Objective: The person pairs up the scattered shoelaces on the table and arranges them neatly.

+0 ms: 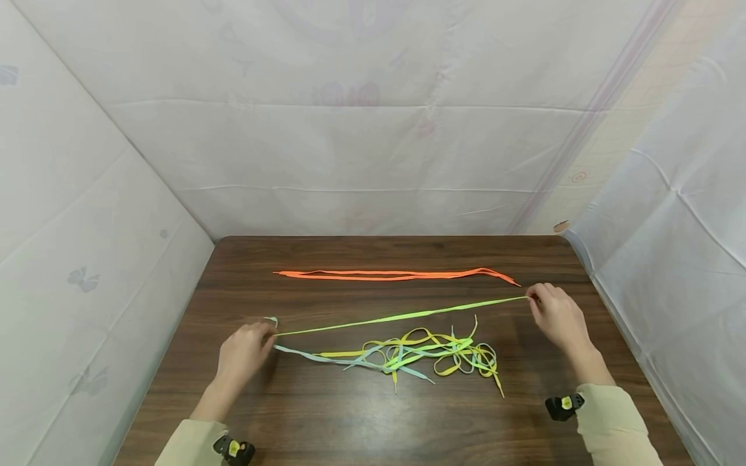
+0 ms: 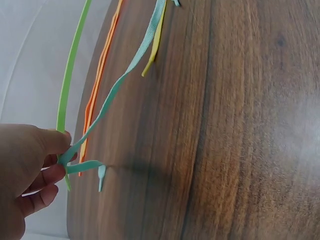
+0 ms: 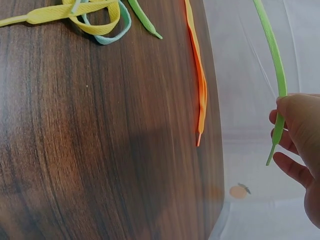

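A green shoelace [image 1: 402, 317] stretches nearly straight above the table between both hands. My left hand [image 1: 243, 353] pinches one end of it, together with a light blue shoelace [image 2: 116, 87] whose tip dangles below the fingers in the left wrist view. At the other end, my right hand [image 1: 556, 317] pinches the green lace close to its tip, which pokes out past the fingers in the right wrist view. In front of the stretched lace lies a loose tangle of yellow [image 1: 447, 371], light blue and green laces; the held blue lace runs into it.
Orange shoelaces [image 1: 373, 279] lie side by side, roughly straight, toward the back of the dark wooden table [image 1: 361, 427]. White cloth [image 1: 350, 149] hangs behind the table and along both sides.
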Demonstrator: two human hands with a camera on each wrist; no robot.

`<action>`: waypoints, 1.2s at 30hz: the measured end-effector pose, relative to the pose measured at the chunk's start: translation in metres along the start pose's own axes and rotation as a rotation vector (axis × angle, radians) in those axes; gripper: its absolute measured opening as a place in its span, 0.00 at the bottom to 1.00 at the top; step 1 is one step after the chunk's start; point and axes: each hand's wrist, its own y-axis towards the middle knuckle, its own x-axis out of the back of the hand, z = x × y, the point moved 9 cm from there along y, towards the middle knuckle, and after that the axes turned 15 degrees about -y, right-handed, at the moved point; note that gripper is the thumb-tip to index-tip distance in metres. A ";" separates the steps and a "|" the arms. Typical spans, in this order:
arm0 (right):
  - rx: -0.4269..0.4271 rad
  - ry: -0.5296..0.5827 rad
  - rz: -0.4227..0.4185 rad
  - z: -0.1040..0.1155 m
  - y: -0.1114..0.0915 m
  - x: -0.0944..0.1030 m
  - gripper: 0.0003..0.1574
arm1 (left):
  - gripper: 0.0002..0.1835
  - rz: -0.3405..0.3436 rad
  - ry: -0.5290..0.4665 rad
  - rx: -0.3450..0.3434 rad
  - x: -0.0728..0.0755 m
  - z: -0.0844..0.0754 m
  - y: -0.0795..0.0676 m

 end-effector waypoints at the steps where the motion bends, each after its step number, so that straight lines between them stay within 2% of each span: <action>1: -0.002 0.000 -0.003 -0.001 0.000 0.000 0.11 | 0.06 0.002 0.001 0.010 0.000 0.002 -0.001; 7: -0.013 0.002 -0.027 -0.006 -0.002 0.002 0.13 | 0.05 -0.010 -0.015 0.019 0.000 0.010 -0.003; 13: -0.004 0.003 -0.051 -0.006 -0.002 0.003 0.12 | 0.04 0.031 -0.012 0.061 -0.007 0.020 -0.005; 18: -0.008 -0.006 -0.044 -0.007 -0.002 0.002 0.12 | 0.04 0.027 -0.021 0.069 -0.010 0.024 -0.007; 23: -0.013 -0.006 -0.028 -0.008 -0.003 0.000 0.12 | 0.03 0.043 -0.028 0.106 -0.011 0.030 -0.009; 29: -0.014 0.005 -0.014 -0.008 -0.002 -0.001 0.12 | 0.04 -0.008 -0.026 0.072 -0.005 0.029 -0.004; 36: -0.006 0.008 0.007 -0.008 -0.002 -0.010 0.10 | 0.03 -0.034 -0.041 0.094 0.001 0.035 0.005</action>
